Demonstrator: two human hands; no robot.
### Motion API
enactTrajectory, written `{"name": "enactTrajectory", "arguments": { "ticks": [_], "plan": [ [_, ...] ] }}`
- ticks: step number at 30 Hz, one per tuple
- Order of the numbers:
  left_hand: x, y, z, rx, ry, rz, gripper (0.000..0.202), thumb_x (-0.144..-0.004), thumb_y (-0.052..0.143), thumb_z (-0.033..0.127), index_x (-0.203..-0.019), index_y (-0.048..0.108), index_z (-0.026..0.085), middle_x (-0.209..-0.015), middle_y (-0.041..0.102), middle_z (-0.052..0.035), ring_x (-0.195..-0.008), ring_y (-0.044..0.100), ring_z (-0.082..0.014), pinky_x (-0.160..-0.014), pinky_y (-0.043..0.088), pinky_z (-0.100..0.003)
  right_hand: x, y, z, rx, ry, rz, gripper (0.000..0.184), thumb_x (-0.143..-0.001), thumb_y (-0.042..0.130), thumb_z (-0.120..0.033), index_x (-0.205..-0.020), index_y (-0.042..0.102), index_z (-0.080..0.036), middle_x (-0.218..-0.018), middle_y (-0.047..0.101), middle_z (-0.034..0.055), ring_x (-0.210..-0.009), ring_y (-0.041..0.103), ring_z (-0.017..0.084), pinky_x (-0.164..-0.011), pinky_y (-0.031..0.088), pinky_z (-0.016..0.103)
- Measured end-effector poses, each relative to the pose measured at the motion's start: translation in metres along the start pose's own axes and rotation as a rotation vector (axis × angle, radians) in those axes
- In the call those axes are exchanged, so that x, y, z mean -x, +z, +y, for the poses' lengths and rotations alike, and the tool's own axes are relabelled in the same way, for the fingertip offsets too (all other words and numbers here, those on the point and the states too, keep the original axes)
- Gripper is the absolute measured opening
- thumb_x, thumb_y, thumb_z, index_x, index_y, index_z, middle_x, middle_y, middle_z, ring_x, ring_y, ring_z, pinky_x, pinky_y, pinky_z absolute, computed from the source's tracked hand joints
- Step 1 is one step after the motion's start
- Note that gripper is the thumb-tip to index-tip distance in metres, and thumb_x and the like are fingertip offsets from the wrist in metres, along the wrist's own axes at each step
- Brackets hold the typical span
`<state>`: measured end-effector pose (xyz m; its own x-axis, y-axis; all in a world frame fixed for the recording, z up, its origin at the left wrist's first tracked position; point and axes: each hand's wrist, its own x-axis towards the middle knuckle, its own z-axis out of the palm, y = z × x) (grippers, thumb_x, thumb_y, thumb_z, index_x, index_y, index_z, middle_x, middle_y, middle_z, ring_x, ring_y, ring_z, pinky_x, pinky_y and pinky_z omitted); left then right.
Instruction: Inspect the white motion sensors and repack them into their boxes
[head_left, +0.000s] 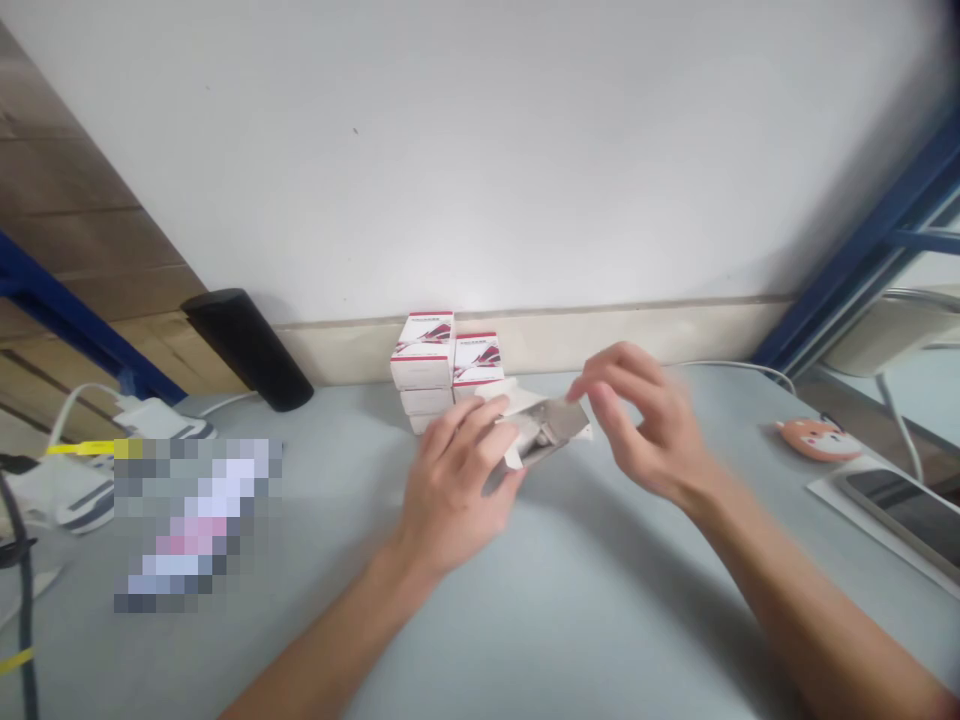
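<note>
A person's left hand [457, 490] grips a silver foil packet [544, 437] low over a pale grey bench [600, 610], its fingers [472, 430] curled across the packet's left end. White paper shows along the edges of the tilted packet. The person's right hand [645, 425], blurred, hangs open and holds nothing, its curved fingers [607, 385] spread just beside the packet's upper right corner. Whether they touch it cannot be told.

Directly behind the packet, two stacks of white boxes [442, 370] with red trim stand against a cream skirting board [600, 335] below a white wall [450, 150]. A black cylinder [247, 350] lies at an angle against the wall to the left, near a white cable [225, 403]. To the right on the bench are an orange fox-faced pad [817, 440] and a phone [900, 510] on a white sheet [829, 492]. A pixelated patch [195, 525] hides part of the bench at left, beside a white device [64, 495]. Blue metal frames [862, 250] rise at the corner.
</note>
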<state>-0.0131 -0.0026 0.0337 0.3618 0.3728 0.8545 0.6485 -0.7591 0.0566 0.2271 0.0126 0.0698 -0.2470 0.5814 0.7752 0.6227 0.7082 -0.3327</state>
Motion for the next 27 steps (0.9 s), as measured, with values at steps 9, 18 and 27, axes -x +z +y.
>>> {"name": "enactTrajectory", "arguments": {
  "ticks": [9, 18, 27],
  "plan": [
    [-0.001, 0.001, -0.004, 0.056, -0.050, 0.058, 0.056, -0.083, 0.080, 0.012, -0.128, 0.050, 0.027, -0.131, 0.070, -0.0116, -0.125, 0.064, -0.0280, -0.102, 0.058, -0.048, 0.005, 0.011, -0.008, 0.112, -0.253, -0.270, 0.019, -0.099, 0.063, -0.035, -0.103, 0.079, -0.025, -0.120, 0.067, 0.0106, -0.099, 0.059, 0.026, -0.089, 0.051, 0.045],
    [-0.002, 0.003, -0.011, 0.103, -0.178, 0.109, 0.062, -0.082, 0.084, 0.016, -0.133, 0.050, 0.026, -0.132, 0.069, -0.0107, -0.128, 0.063, -0.0271, -0.110, 0.053, -0.049, 0.003, 0.008, 0.006, 0.181, -0.311, -0.034, 0.025, -0.097, 0.065, -0.011, -0.114, 0.072, -0.028, -0.115, 0.078, 0.0040, -0.097, 0.071, 0.021, -0.087, 0.055, 0.035],
    [0.000, 0.002, -0.012, 0.171, -0.222, 0.086, 0.061, -0.085, 0.081, 0.015, -0.135, 0.049, 0.029, -0.135, 0.067, -0.0092, -0.131, 0.061, -0.0273, -0.111, 0.052, -0.051, 0.017, 0.014, 0.069, 0.440, 0.625, -0.392, 0.017, -0.096, 0.064, -0.043, -0.100, 0.071, -0.028, -0.094, 0.077, 0.0042, -0.081, 0.067, 0.025, -0.068, 0.042, 0.033]
  ]
}}
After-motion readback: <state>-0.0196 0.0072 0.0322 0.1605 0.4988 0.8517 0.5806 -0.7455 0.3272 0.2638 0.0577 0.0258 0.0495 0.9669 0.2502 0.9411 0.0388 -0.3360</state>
